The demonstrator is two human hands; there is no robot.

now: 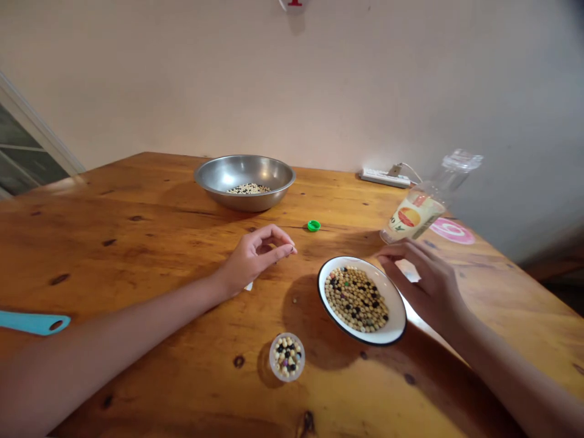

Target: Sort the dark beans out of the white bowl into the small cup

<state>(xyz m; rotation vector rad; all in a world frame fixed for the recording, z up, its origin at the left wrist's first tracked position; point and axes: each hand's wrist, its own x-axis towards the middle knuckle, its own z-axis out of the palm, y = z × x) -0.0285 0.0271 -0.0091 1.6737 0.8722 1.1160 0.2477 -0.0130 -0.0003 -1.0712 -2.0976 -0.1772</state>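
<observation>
wooden table (137,201): steel bowl (244,204), white plate (396,304), green cap (313,225)

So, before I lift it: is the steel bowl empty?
Not empty: a small pile of pale and dark beans lies in the bottom of the stainless steel bowl.

White enamel plate (393,304), black rim; cream beans (356,298) speckled with black. Round green plastic bottle cap (313,225). Turquoise plastic handle (31,322). Honey-orange pine tabletop (182,365), dark knots, streaked grain.
</observation>
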